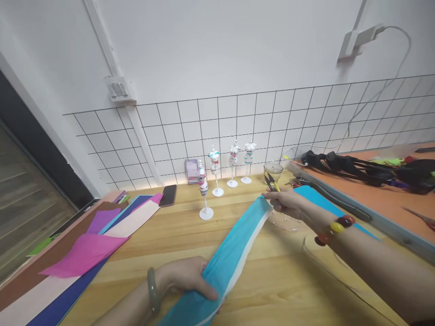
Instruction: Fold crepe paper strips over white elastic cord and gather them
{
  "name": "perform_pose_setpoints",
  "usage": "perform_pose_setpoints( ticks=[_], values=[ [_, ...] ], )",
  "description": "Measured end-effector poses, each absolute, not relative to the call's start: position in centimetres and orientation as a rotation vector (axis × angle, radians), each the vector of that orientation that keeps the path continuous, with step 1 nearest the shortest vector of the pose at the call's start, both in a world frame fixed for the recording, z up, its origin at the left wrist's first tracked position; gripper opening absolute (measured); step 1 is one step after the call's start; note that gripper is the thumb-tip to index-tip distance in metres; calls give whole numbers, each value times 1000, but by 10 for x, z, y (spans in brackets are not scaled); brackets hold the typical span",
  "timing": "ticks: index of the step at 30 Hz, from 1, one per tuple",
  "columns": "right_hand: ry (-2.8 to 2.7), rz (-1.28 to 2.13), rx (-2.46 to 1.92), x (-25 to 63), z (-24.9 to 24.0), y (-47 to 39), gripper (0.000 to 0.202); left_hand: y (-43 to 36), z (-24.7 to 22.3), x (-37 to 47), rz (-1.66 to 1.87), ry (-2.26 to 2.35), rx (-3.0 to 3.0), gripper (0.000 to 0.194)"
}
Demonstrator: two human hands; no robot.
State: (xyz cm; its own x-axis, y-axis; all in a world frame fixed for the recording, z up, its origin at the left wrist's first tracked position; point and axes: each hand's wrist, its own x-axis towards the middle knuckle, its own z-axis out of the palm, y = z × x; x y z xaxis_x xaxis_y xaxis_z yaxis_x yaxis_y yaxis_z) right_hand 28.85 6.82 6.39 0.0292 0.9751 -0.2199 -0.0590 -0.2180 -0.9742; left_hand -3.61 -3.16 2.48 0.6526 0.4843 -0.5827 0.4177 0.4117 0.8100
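Note:
A long turquoise fabric strip [234, 249] with a white edge stretches diagonally between my hands over the wooden table. My left hand [188, 276] grips its near part, thumb on top and fingers partly hidden beneath. At the far end, my right hand [285, 202] pinches the strip's tip. Small black snips [271, 182] with a yellow part stick up just above the right fingers, in front of a glass cup [273, 168]; I cannot tell whether that hand holds them. Under the right hand lies a clear round dish or beads [285, 222], partly covered.
Several small white dress forms [206, 213] wrapped in coloured bands stand toward the wall. A phone [168, 195] and layered coloured fabrics [84, 256] lie left. More blue fabric [326, 206], a loose cord [335, 274] and an orange surface [387, 199] with black straps are right.

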Motion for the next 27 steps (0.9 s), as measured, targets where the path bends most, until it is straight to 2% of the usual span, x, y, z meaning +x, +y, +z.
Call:
perform_pose_setpoints(
  ticks=[4, 10, 16, 21, 27],
  values=[
    [-1036, 1288, -1304, 280, 72, 103, 21, -22, 25, -9, 182, 949, 1036, 30],
    [-1192, 1177, -1267, 254, 78, 106, 23, -2, 16, 26, 417, 821, 794, 20],
    [-1310, 1075, -1461, 249, 44, 68, 21, 10, 3, 37, 618, 878, 618, 16],
    [-1380, 1197, -1556, 243, 11, 27, 21, 14, -10, 42, 706, 865, 519, 19],
    [-1451, 1371, -1512, 219, 9, -4, 32, 25, -19, 62, 808, 860, 481, 25]
  ],
)
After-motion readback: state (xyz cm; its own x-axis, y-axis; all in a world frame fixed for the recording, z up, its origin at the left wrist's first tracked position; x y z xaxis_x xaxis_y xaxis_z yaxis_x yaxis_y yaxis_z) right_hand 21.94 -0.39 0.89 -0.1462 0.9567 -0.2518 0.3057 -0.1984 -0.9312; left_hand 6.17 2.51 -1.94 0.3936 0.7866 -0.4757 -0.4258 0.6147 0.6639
